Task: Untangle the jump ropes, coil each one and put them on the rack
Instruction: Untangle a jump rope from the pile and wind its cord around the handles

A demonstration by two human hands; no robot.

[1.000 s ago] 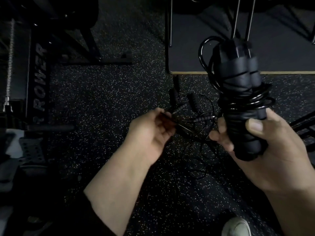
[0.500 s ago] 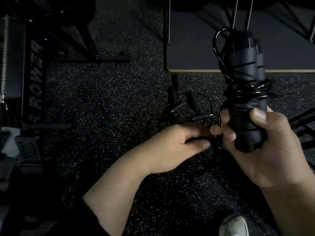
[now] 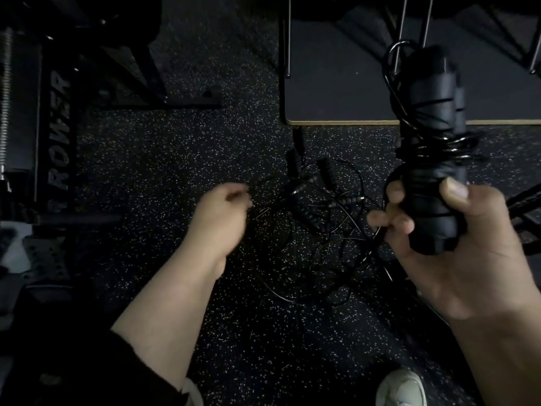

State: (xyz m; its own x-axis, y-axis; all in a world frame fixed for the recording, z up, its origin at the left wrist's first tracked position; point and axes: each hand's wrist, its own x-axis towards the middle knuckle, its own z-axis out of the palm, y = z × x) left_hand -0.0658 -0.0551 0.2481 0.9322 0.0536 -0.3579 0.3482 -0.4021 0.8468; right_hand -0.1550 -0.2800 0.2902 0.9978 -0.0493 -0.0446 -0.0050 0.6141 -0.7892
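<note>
My right hand (image 3: pixel 456 238) grips one coiled black foam-handled jump rope (image 3: pixel 430 148), not racked. My left hand (image 3: pixel 222 212) is fisted, contents unclear, beside tangled black ropes (image 3: pixel 319 206) on speckled rubber floor (image 3: pixel 175 148).

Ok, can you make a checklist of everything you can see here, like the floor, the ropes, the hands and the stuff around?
Surface: dark speckled rubber floor.
Job's things: coiled jump rope, cord wound round its two handles, held upright; tangled jump ropes in a heap on the floor.
Clutter: nothing seen besides the ropes.
Hands: right hand shut on the coiled rope's handles; left hand closed and blurred, whether it pinches a cord cannot be told.
Cables: thin cord loops spread below the heap.
Surroundings: black machine frame lettered ROWER; dark mat with pale edge; white shoe.
</note>
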